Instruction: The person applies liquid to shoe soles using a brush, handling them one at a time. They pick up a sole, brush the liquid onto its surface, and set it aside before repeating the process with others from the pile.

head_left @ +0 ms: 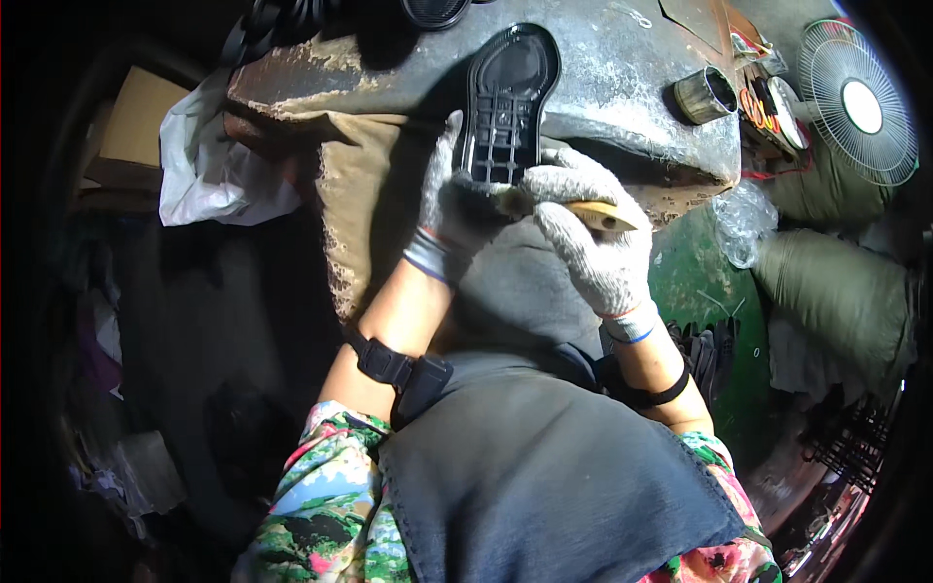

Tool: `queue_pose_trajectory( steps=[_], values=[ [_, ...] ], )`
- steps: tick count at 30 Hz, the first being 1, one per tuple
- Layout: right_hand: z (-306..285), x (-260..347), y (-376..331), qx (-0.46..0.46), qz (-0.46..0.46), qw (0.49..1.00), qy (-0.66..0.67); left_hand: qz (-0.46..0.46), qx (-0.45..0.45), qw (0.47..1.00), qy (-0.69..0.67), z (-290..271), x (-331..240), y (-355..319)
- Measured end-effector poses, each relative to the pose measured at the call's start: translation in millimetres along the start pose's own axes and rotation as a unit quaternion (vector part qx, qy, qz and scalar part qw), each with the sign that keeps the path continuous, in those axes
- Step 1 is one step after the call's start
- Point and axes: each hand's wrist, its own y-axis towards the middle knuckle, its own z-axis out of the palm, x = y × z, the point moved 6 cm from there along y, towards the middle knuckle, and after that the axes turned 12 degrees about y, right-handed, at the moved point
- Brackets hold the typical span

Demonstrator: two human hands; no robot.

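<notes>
A black shoe sole [510, 92] stands tilted in front of me, its open inner side with a grid of ribs facing me. My left hand [447, 194], in a whitish knitted glove, grips the sole along its left edge near the lower end; some of its fingers are hidden behind. In my right hand [607, 257], gloved the same way, is a brush with a yellowish handle [603, 216]. Its fingers wrap round the handle, and the brush's tip meets the sole's lower end, where the contact is partly shaded.
A worn worktable [622, 68] lies beyond my hands, with a metal can [705, 95] on its right part. Another black sole [434, 10] is at the far edge. A fan [860, 107] and stuffed green sacks [836, 287] stand right; a white bag [209, 160] hangs left.
</notes>
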Motion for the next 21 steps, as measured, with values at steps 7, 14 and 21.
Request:
queue_pose_trajectory(
  steps=[7, 14, 21],
  values=[
    [-21, 28, 0, 0.14, -0.096, 0.98, -0.103, -0.083, 0.067, 0.991, -0.076, 7, -38, 2],
    [-12, 37, 3, 0.038, 0.087, 0.993, 0.074, 0.0, -0.043, 0.997, 0.069, 12, -80, -23],
    [26, 58, 37, 0.166, -0.058, 0.977, -0.118, 0.067, -0.2, 0.814, 0.542, 17, -94, -53]
  ],
)
